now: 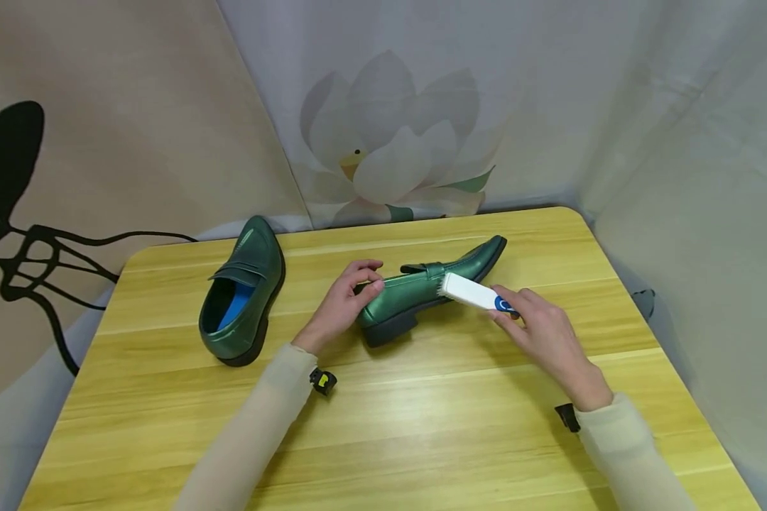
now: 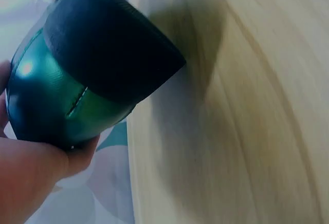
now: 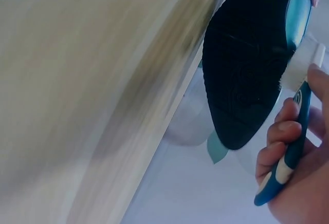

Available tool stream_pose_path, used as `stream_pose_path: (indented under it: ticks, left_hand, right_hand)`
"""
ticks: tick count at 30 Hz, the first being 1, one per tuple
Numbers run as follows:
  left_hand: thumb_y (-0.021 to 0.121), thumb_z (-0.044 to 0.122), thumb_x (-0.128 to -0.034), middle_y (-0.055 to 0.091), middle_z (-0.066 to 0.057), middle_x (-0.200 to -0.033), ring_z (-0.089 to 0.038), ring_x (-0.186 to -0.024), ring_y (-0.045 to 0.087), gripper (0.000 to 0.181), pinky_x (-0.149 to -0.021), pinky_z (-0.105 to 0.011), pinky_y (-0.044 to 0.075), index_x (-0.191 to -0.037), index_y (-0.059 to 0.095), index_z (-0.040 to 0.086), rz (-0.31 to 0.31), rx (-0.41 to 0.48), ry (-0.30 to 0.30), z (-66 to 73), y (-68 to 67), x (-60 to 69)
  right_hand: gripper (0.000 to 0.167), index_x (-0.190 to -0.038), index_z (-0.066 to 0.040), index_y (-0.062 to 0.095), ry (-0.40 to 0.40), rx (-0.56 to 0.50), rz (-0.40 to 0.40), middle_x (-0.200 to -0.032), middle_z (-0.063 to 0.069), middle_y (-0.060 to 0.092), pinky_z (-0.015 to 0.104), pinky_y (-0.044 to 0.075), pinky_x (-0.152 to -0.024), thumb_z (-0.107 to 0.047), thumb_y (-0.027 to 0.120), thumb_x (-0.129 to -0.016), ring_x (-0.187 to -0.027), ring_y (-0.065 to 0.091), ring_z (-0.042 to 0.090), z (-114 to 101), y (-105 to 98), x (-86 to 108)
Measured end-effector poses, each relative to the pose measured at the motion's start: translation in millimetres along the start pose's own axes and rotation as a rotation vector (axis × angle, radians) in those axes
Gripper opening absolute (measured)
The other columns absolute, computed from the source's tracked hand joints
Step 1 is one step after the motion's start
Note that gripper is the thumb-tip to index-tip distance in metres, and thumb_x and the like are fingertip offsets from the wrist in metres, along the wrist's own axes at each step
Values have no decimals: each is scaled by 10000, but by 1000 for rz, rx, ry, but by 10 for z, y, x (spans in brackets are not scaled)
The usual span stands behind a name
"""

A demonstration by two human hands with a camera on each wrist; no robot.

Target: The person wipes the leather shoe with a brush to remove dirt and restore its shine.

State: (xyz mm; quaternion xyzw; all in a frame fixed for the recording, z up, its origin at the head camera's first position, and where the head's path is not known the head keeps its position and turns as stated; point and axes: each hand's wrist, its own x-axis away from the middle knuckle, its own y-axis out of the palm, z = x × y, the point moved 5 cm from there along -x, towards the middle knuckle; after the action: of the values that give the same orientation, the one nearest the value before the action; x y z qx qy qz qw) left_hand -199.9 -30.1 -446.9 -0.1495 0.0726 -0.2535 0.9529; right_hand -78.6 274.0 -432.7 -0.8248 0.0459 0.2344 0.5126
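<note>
Only the right wrist view shows the sole's [image 3: 244,75] 43; the left hand [image 1: 345,297] grips the green loafer [image 1: 399,294] above the table [image 1: 390,426], toe near the far edge. The right hand [image 1: 545,328] grips a brush [image 1: 468,290].

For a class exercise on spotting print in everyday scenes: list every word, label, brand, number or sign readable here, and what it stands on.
"43": upside down, on the dark sole of the held green shoe.
White curved lines on the brush: no letters I can make out.
Yellow mark on the black wrist device: too small to read.
</note>
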Motion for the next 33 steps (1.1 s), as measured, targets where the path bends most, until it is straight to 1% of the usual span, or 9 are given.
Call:
stream_pose_path:
  ticks: [4, 7, 11, 17, 21, 24, 28, 32, 33]
  left_hand:
    - [595, 250, -1071, 474, -67, -1503, -294, -1421, 401, 226, -1176, -554, 300, -1069, 701, 50, -26, -15, 5, 9, -31, 27]
    - [592, 248, -1072, 486, -69, -1490, -288, -1408, 419, 227, -1170, -539, 319, -1081, 704, 50, -18, -38, 6, 26, -32, 38]
    - [596, 228, -1069, 513, -92, -1464, -300, -1386, 448, 223, -1160, -532, 338, -1088, 707, 36, 2, -78, 27, 46, -19, 48]
    - [597, 212, -1069, 528, -129, -1444, -331, -1366, 469, 229, -1146, -533, 355, -1094, 708, 14, 14, -106, 70, 80, 23, 68]
    - [597, 212, -1069, 524, -133, -1448, -333, -1365, 469, 228, -1139, -537, 362, -1095, 707, 14, 16, -111, 74, 63, 52, 65]
    - [598, 222, -1070, 520, -121, -1452, -324, -1367, 468, 230, -1135, -534, 369, -1101, 706, 21, 15, -114, 63, 36, 65, 64]
    - [595, 250, -1073, 529, -97, -1447, -305, -1362, 476, 245, -1125, -524, 381, -1110, 709, 36, 27, -113, 51, 24, 59, 69]
    - [596, 259, -1073, 547, -99, -1434, -305, -1350, 489, 261, -1119, -525, 382, -1119, 716, 32, 57, -102, 55, 16, 32, 71]
    - [593, 235, -1074, 546, -123, -1435, -324, -1351, 487, 258, -1122, -536, 376, -1124, 712, 11, 61, -94, 48, 67, 28, 86]
  right_hand:
    - [557, -1410, -69, 627, 4, -3, -17, -967, 135, 682, 278, 393, -518, -139, 821, -893, -652, 514, 176, -53, 45, -22]
    - [547, -1429, -78, 602, 29, 12, -7, -968, 137, 680, 284, 391, -510, -167, 795, -925, -646, 518, 183, -50, 35, -38]
    - [478, -1391, -76, 634, 73, 33, 66, -913, 127, 672, 304, 375, -508, -177, 774, -946, -624, 502, 189, 47, -42, -68]
    - [401, -1336, -40, 691, 140, 93, 170, -746, 130, 615, 331, 322, -461, -192, 749, -970, -552, 466, 217, 305, -191, -186]
    - [402, -1342, -40, 689, 197, 133, 157, -734, 141, 620, 354, 313, -440, -270, 697, -1012, -537, 485, 244, 459, -235, -278]
    - [415, -1353, -40, 681, 223, 139, 133, -741, 146, 627, 363, 320, -443, -297, 672, -1028, -549, 498, 256, 497, -241, -295]
    - [417, -1354, -47, 683, 194, 127, 116, -737, 124, 610, 346, 321, -455, -270, 710, -1002, -550, 479, 227, 390, -227, -231]
    - [447, -1347, -60, 692, 78, 97, 99, -748, 102, 603, 306, 318, -468, -199, 787, -933, -548, 432, 167, 167, -192, -135]
    - [459, -1338, -58, 697, 42, 88, 96, -754, 102, 608, 297, 317, -469, -180, 805, -910, -545, 420, 155, 114, -184, -117]
